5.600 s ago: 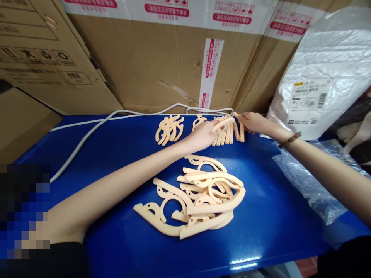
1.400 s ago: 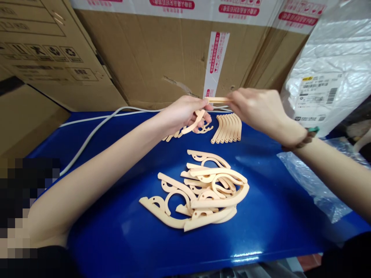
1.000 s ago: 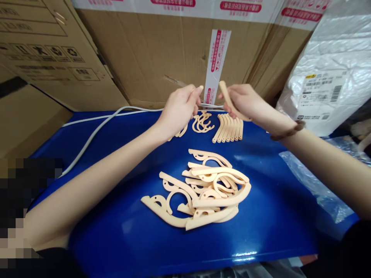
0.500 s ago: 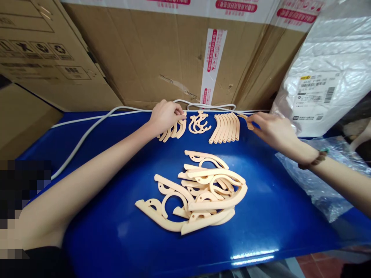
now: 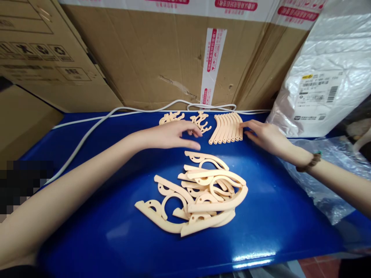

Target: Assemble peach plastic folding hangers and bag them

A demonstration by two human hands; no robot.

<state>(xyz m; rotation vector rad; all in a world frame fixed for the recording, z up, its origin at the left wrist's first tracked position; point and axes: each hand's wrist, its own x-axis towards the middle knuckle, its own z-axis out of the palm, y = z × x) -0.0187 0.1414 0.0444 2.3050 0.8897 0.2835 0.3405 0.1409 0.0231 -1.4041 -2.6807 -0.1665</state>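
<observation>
My left hand (image 5: 176,135) is open over the blue table, thumb and fingers apart, with nothing in it. Partly hidden behind it lies a group of curved cream plastic pieces (image 5: 171,116). Near its fingertips is a small heap of cream plastic hooks (image 5: 199,120). My right hand (image 5: 268,137) has its fingertips at the right end of a neat row of curved cream plastic strips (image 5: 226,128), touching the last strip, with the fingers slightly apart. Closer to me lies a loose pile of cream folding-hanger arms (image 5: 203,189), touched by neither hand.
Cardboard boxes (image 5: 162,58) stand along the back edge of the blue table (image 5: 275,216). A white cable (image 5: 98,125) runs along the back and left. On the right are a white parcel bag (image 5: 324,77) and crumpled clear plastic film (image 5: 327,185).
My left hand has left the left group and come right and nearer, opening. My right hand has moved left, and the strip it held now lies at the row's right end.
</observation>
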